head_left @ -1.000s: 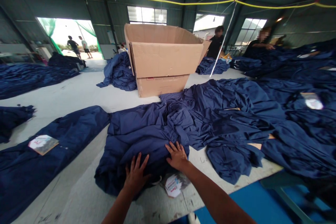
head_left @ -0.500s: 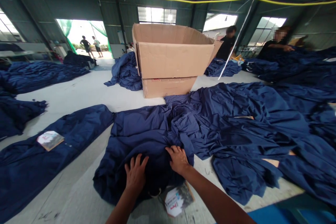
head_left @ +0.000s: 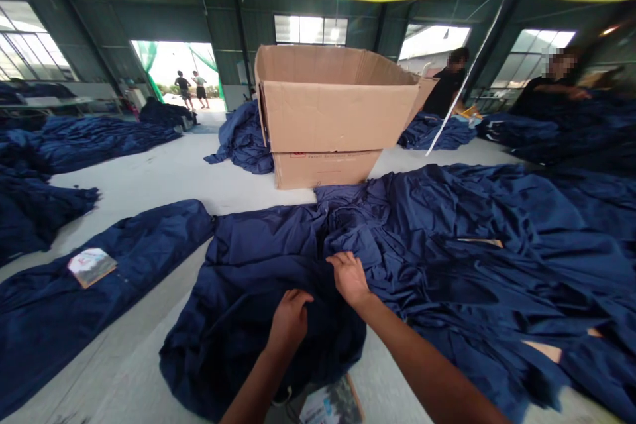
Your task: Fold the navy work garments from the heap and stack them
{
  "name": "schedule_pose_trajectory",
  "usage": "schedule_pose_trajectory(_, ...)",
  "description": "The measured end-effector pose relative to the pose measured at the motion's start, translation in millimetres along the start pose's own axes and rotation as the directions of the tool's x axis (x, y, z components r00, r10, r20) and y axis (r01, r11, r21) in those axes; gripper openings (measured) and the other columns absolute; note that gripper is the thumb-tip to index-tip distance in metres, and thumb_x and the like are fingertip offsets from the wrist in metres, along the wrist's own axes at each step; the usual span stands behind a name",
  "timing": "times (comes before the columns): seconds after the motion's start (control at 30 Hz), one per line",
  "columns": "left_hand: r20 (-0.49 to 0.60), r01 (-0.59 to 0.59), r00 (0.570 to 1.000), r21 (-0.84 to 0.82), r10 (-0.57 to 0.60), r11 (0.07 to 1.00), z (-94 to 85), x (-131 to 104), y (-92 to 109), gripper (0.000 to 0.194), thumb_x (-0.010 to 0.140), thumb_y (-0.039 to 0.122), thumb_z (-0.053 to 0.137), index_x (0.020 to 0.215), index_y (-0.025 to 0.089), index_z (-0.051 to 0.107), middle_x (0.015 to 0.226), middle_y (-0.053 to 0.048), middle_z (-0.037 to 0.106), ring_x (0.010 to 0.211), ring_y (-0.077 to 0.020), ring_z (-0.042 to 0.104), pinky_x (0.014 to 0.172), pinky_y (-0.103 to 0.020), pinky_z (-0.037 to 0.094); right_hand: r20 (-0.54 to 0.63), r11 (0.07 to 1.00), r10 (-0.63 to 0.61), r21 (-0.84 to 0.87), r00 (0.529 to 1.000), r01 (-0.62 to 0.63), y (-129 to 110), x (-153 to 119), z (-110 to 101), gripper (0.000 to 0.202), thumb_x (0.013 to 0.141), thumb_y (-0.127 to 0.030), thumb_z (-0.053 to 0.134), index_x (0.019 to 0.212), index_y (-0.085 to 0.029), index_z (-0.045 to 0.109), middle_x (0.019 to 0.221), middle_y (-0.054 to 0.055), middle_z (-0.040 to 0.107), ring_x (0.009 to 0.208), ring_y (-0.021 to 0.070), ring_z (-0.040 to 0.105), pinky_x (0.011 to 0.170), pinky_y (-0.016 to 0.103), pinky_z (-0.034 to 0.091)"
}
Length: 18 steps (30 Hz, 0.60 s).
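A dark blue garment (head_left: 223, 318) lies bunched on the pale table in front of me, with a printed tag (head_left: 332, 404) at its near edge. My left hand (head_left: 291, 318) is over the middle of this garment, its fingers curled in on the cloth. Further right and a little farther away, my right hand (head_left: 348, 276) has its fingers bent together at the garment's upper right part, beside more blue cloth. What either hand pinches is hidden in the folds.
A large open cardboard box (head_left: 338, 116) stands beyond the garment. Blue cloth is heaped on the right (head_left: 497, 212). At left lies a folded blue piece (head_left: 159, 232) with a tag (head_left: 92, 267). Two people are at the back right, two in the doorway.
Both hands have moved: the left to the right, the right slightly up and away. Their spread fingers have curled in. The near edge of the garment has shifted, and the view has turned slightly left.
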<state>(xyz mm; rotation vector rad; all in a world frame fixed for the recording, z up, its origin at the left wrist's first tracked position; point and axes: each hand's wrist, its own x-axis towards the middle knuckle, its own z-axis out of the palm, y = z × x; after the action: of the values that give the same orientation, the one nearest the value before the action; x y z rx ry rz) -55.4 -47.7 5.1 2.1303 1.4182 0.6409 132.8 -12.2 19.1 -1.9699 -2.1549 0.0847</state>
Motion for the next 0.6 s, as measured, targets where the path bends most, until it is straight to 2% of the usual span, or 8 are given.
schedule_pose_trajectory(0.1, 0.021, -0.008, 1.000, -0.120, 0.011, 0.993, 40.0, 30.1, 21.3, 0.054, 0.070, 0.004, 0.035, 0.117, 0.018, 0.057, 0.123, -0.007, 0.058, 0.118, -0.0158, 0.047, 0.106, -0.030, 0.034, 0.010, 0.994, 0.014, -0.112, 1.000, -0.012, 28.7, 18.6, -6.4, 0.056, 0.079, -0.008, 0.037, 0.131, -0.027, 0.047, 0.139, 0.002, 0.044, 0.126, 0.0232, 0.031, 0.098, 0.040, 0.027)
schedule_pose_trajectory(0.17, 0.068, 0.040, 0.997, -0.142, -0.031, 0.989, 63.9, 46.1, 29.9, 0.063, 0.073, 0.010, 0.040, 0.135, 0.012, 0.039, 0.142, -0.010, 0.040, 0.132, -0.0182, 0.032, 0.111, -0.033, 0.025, 0.043, 0.986, 0.039, -0.165, 0.998, -0.032, 48.1, 25.2, -4.3, 0.066, 0.074, -0.008, 0.042, 0.137, -0.027, 0.037, 0.147, -0.001, 0.032, 0.133, 0.0260, 0.019, 0.102, 0.044, 0.021)
schedule_pose_trajectory(0.23, 0.179, 0.126, 0.978, -0.112, -0.105, 0.986, 82.8, 56.8, 34.8, 0.077, 0.071, 0.018, 0.049, 0.143, 0.014, 0.022, 0.152, -0.010, 0.022, 0.139, -0.0242, 0.017, 0.114, -0.041, 0.018, 0.078, 0.983, 0.054, -0.178, 0.995, -0.039, 66.3, 27.9, 0.6, 0.072, 0.072, -0.010, 0.047, 0.141, -0.027, 0.031, 0.150, -0.002, 0.026, 0.135, 0.0297, 0.015, 0.104, 0.046, 0.018)
schedule_pose_trajectory(0.27, 0.237, 0.169, 0.961, -0.090, -0.143, 0.982, 89.8, 60.3, 36.4, 0.084, 0.067, 0.021, 0.055, 0.144, 0.017, 0.021, 0.153, -0.010, 0.018, 0.140, -0.0287, 0.013, 0.113, -0.048, 0.016, 0.092, 0.985, 0.049, -0.168, 0.995, -0.033, 74.8, 28.3, 3.1, 0.073, 0.072, -0.011, 0.048, 0.141, -0.026, 0.030, 0.150, -0.001, 0.026, 0.134, 0.0304, 0.016, 0.104, 0.045, 0.018)
schedule_pose_trajectory(0.33, 0.303, 0.227, 0.932, -0.058, -0.199, 0.972, 98.6, 64.9, 39.3, 0.087, 0.058, 0.020, 0.062, 0.139, 0.023, 0.033, 0.151, -0.010, 0.024, 0.138, -0.0371, 0.015, 0.109, -0.059, 0.015, 0.109, 0.993, 0.023, -0.119, 0.994, -0.010, 90.3, 28.4, 6.6, 0.070, 0.074, -0.013, 0.050, 0.140, -0.027, 0.033, 0.147, 0.000, 0.033, 0.130, 0.0292, 0.026, 0.104, 0.043, 0.021)
schedule_pose_trajectory(0.43, 0.193, 0.241, 0.956, -0.080, -0.222, 0.967, 99.2, 71.8, 47.2, 0.066, 0.059, 0.016, 0.060, 0.124, 0.019, 0.052, 0.140, -0.015, 0.042, 0.131, -0.0371, 0.030, 0.107, -0.056, 0.021, 0.076, 0.998, 0.025, 0.054, 0.997, -0.029, 109.2, 29.7, 5.6, 0.053, 0.076, -0.012, 0.049, 0.128, -0.027, 0.051, 0.132, 0.003, 0.052, 0.121, 0.0254, 0.040, 0.100, 0.040, 0.029)
schedule_pose_trajectory(0.53, -0.020, 0.227, 0.972, -0.141, -0.232, 0.964, 91.6, 84.1, 63.2, 0.048, 0.070, 0.014, 0.050, 0.118, 0.017, 0.053, 0.131, -0.014, 0.048, 0.126, -0.0260, 0.039, 0.108, -0.044, 0.026, 0.004, 0.964, 0.082, 0.252, 0.997, -0.080, 120.8, 34.1, -2.6, 0.038, 0.082, -0.012, 0.041, 0.112, -0.024, 0.063, 0.116, 0.005, 0.063, 0.112, 0.0206, 0.051, 0.098, 0.035, 0.035)
schedule_pose_trajectory(0.6, -0.133, 0.200, 0.965, -0.176, -0.225, 0.964, 87.1, 95.0, 77.7, 0.049, 0.074, 0.016, 0.051, 0.123, 0.016, 0.047, 0.132, -0.013, 0.047, 0.127, -0.0226, 0.038, 0.108, -0.041, 0.027, -0.042, 0.937, 0.086, 0.343, 0.995, -0.067, 122.7, 37.1, -11.0, 0.039, 0.087, -0.015, 0.034, 0.113, -0.022, 0.061, 0.114, 0.005, 0.064, 0.108, 0.0170, 0.055, 0.097, 0.030, 0.038)
